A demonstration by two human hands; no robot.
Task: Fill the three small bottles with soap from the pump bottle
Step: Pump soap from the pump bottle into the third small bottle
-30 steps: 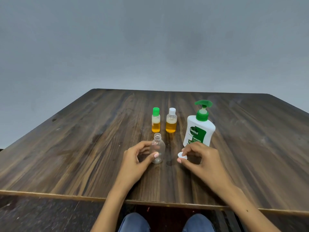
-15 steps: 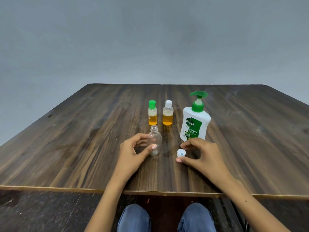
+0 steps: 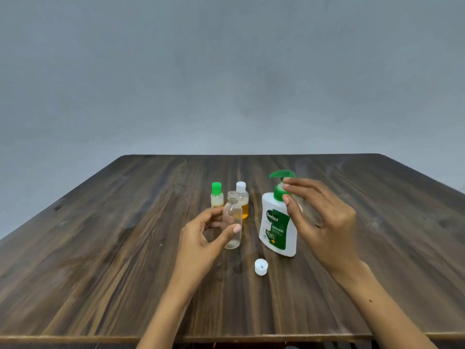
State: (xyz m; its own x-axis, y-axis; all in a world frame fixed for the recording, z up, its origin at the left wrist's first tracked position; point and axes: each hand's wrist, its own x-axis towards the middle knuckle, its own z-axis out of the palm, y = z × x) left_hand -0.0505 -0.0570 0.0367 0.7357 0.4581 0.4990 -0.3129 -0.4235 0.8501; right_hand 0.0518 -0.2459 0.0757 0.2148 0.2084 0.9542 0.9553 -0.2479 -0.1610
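Now left hand [image 3: 201, 238] grips empty bottle [image 3: 232, 222]

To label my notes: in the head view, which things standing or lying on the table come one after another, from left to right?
Small green-capped bottle → clear uncapped empty bottle → loose white cap → white pump bottle with green pump.

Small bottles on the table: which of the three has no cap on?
The clear, empty small bottle held in the left hand. The green-capped bottle and the white-capped bottle behind it are closed and hold amber soap.
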